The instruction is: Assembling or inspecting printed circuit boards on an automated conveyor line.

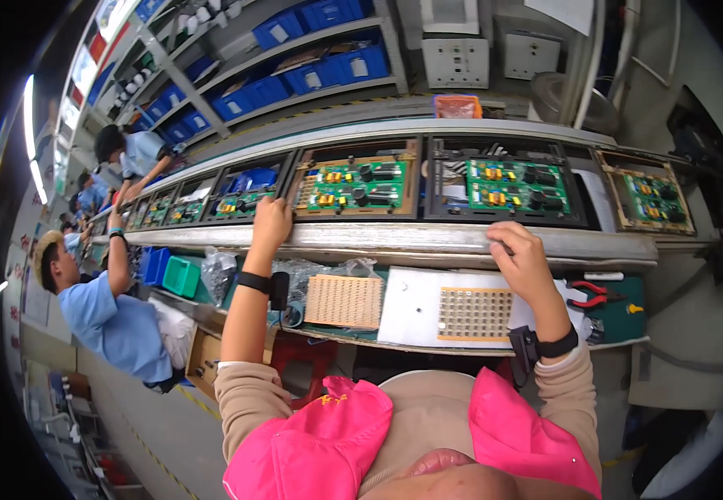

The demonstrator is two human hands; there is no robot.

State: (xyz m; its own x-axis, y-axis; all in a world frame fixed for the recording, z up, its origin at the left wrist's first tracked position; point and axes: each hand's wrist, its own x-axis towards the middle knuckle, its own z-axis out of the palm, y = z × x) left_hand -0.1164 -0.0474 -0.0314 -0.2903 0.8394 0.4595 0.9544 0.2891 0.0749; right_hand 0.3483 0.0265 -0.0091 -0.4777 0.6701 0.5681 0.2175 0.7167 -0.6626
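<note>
Head view: left hand (271,222) is hovering or resting at the near left corner of a tan-rimmed carrier (412,183); fingers are curling partway, fingertips are pointing at the frame edge. Contact and any grip: cannot tell. Right hand (518,257) is bending over the pale rail (428,237), fingers loosely curled, thumb tucked near them; cannot tell whether something small is sitting between them.

Just beyond the left hand, green circuit boards (350,187) are lying in the tan-rimmed carrier. Next to it on the right, a black carrier (435,183) is holding another green board assembly (518,185).

Progress, by judgement: boards in both carriers are looking well populated, with dark cylinders and yellow parts standing on them, so much of the fitting is probably done. Any gaps left are too small to read. Loose stock is remaining on the near side: a tan ridged panel (345,302) and a grid of small parts (474,313), the latter lying on a white sheet (405,307) on the table (635,332).

Farther out, red-handled pliers (590,293) are lying at right; a co-worker in blue (116,321) is reaching toward the line at left.
</note>
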